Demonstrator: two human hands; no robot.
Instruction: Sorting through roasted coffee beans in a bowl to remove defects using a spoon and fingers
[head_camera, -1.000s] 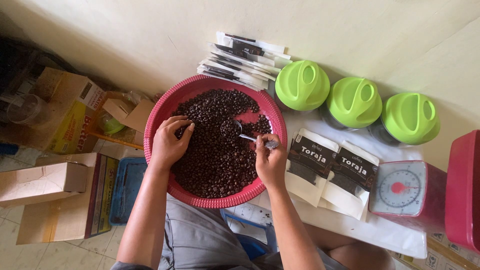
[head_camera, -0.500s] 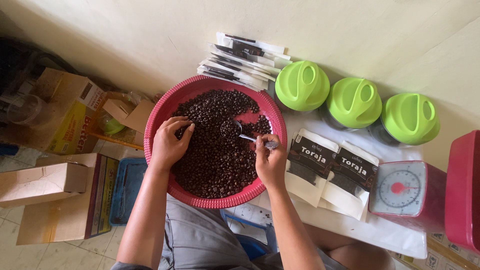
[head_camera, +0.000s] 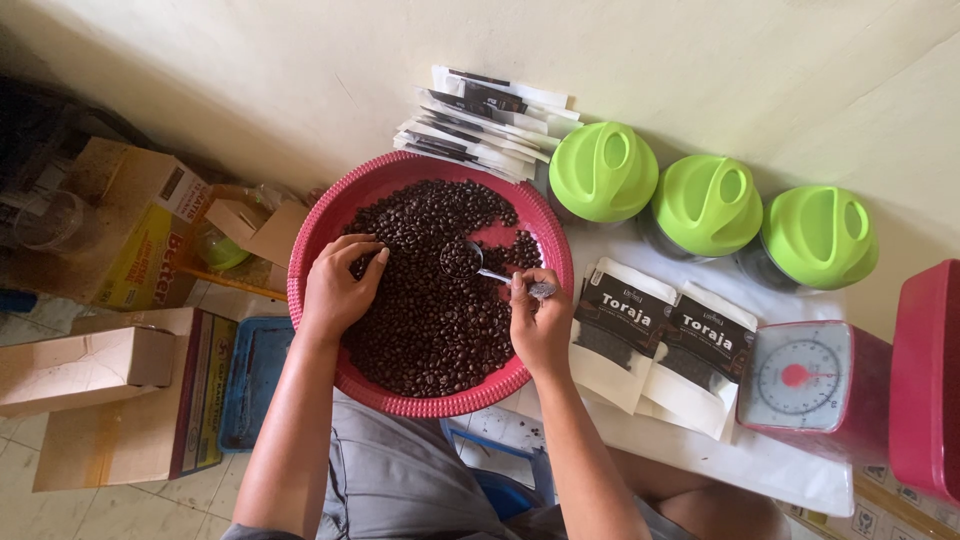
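A round red basin (head_camera: 318, 222) holds a heap of dark roasted coffee beans (head_camera: 430, 310). My left hand (head_camera: 338, 288) rests on the beans at the basin's left side, fingers curled among them. My right hand (head_camera: 540, 325) grips the handle of a small metal scoop (head_camera: 462, 259), whose bowl is full of beans and sits just above the heap near the middle.
Two filled white-and-black pouches (head_camera: 660, 340) lie right of the basin. Behind them stand three jars with green lids (head_camera: 708, 205). A stack of flat pouches (head_camera: 485, 125) leans on the wall. A red kitchen scale (head_camera: 815, 385) is at right; cardboard boxes (head_camera: 110, 390) crowd the floor at left.
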